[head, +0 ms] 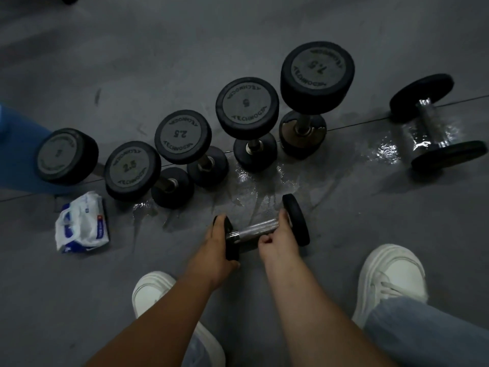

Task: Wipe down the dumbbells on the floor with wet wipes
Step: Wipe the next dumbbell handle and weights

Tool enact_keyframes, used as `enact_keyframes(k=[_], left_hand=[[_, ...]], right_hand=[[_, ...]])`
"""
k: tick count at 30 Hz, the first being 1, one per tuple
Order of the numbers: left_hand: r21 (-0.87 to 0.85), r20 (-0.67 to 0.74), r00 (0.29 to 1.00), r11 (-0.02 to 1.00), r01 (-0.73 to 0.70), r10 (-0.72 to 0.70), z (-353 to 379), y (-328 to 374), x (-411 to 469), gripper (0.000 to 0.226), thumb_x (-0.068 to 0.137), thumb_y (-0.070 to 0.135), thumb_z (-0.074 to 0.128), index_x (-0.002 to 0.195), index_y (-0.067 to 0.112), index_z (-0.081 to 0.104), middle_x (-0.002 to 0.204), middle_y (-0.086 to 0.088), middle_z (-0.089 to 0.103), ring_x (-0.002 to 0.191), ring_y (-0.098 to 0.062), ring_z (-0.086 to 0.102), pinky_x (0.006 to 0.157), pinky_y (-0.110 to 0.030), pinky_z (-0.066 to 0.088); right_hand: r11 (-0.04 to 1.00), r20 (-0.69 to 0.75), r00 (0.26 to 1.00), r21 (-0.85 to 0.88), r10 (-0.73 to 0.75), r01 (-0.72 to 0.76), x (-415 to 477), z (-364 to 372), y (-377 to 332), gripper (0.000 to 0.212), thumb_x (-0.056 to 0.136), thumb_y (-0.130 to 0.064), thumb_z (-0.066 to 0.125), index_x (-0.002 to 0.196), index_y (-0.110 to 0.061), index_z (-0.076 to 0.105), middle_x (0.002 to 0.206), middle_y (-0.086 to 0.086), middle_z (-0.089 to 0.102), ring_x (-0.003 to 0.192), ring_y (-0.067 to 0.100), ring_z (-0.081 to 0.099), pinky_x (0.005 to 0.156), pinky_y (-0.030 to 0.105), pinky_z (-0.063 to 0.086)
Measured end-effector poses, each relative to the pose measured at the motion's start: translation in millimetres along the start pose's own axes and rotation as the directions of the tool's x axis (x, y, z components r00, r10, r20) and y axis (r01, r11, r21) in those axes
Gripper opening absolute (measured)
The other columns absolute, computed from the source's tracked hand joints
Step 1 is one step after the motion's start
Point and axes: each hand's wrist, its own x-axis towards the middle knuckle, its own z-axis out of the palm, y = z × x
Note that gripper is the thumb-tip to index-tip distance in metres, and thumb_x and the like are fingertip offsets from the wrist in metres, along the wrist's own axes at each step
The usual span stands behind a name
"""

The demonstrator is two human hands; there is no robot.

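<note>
**Both hands on a small dumbbell at the floor**

Between two white shoes (391, 276), a small dumbbell (248, 230) is held low at the grey floor (158, 62). The left hand (217, 242) grips its left end plate, fingers curled over the rim. The right hand (277, 241) wraps the knurled handle beside the right plate. An opened wet wipes pack (82, 223) lies to the left. Beyond a wet patch (254, 181), five Technogym dumbbells (247, 104) stand on end in a row. Another dumbbell (434, 123) lies far right.

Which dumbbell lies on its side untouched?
The far-right dumbbell, apart from the standing row; the left hand and right hand hold the near dumbbell.
</note>
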Motion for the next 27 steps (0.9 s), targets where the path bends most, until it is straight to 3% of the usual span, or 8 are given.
enact_keyframes(k=[5,11,17,19,22,25,27], left_hand=[[0.007,0.010,1.000,1.000,0.002,-0.002,1.5,3.3,-5.4,0.117,0.073,0.013,0.081,0.154,0.034,-0.001,0.160,0.000,0.018,0.128,-0.024,0.050,0.101,-0.030,0.044],[0.014,0.006,1.000,1.000,0.015,-0.015,-1.0,4.9,-3.0,0.119,0.073,0.014,0.083,0.154,0.035,-0.001,0.161,0.000,0.018,0.129,-0.026,0.050,0.104,-0.037,0.045],[0.006,0.011,1.000,1.000,0.018,-0.018,-1.9,4.7,-1.9,0.119,0.072,0.012,0.082,0.155,0.034,-0.001,0.160,-0.002,0.021,0.129,-0.025,0.049,0.104,-0.036,0.044],[-0.002,0.014,1.000,1.000,0.014,-0.013,-3.7,5.0,-1.3,0.120,0.072,0.012,0.083,0.154,0.035,-0.002,0.160,-0.001,0.020,0.128,-0.024,0.050,0.102,-0.033,0.044],[-0.021,0.016,1.000,1.000,-0.002,0.003,-3.4,4.8,-4.2,0.117,0.074,0.010,0.081,0.154,0.036,-0.001,0.162,0.004,0.015,0.128,-0.023,0.050,0.098,-0.027,0.043],[-0.014,0.014,1.000,1.000,-0.015,0.015,-3.0,4.1,-4.0,0.116,0.073,0.011,0.080,0.154,0.035,0.001,0.162,0.006,0.015,0.129,-0.022,0.049,0.100,-0.030,0.044],[-0.009,0.010,1.000,1.000,-0.006,0.006,-3.6,2.1,-1.6,0.117,0.072,0.012,0.081,0.154,0.035,0.000,0.162,0.005,0.015,0.129,-0.022,0.050,0.102,-0.032,0.044]], right_hand=[[0.998,0.023,0.999,0.049,-0.049,0.048,-5.2,-21.0,5.6,0.015,0.086,-0.028,0.071,0.086,-0.018,0.060,0.058,-0.006,0.042,0.044,0.001,0.035,0.036,0.013,0.031],[0.999,-0.024,0.999,0.010,-0.047,0.047,-8.2,-6.1,-0.9,0.014,0.086,-0.028,0.072,0.084,-0.019,0.063,0.071,-0.003,0.048,0.053,0.004,0.033,0.034,0.013,0.027],[0.997,0.090,0.993,0.019,-0.071,0.069,-8.1,-17.1,-1.1,0.014,0.088,-0.028,0.068,0.084,-0.018,0.058,0.056,-0.007,0.041,0.048,0.002,0.037,0.037,0.014,0.029],[0.996,0.109,0.990,0.008,-0.086,0.086,-7.6,-26.2,0.6,0.010,0.095,-0.023,0.059,0.086,-0.019,0.058,0.057,-0.006,0.043,0.047,0.002,0.038,0.038,0.014,0.029],[0.998,0.049,0.997,-0.035,-0.059,0.061,-1.1,-53.2,15.7,0.021,0.101,-0.012,0.043,0.083,-0.019,0.053,0.065,0.000,0.046,0.044,0.003,0.043,0.039,0.013,0.032],[0.999,0.056,0.998,-0.045,-0.008,0.011,4.9,-47.6,9.4,0.024,0.099,-0.008,0.038,0.081,-0.018,0.051,0.070,0.000,0.056,0.065,0.009,0.051,0.056,0.019,0.036],[1.000,0.093,0.996,0.006,-0.001,0.000,1.7,-36.2,2.7,0.027,0.098,-0.005,0.036,0.078,-0.015,0.051,0.078,0.001,0.052,0.074,0.013,0.049,0.066,0.022,0.038]])
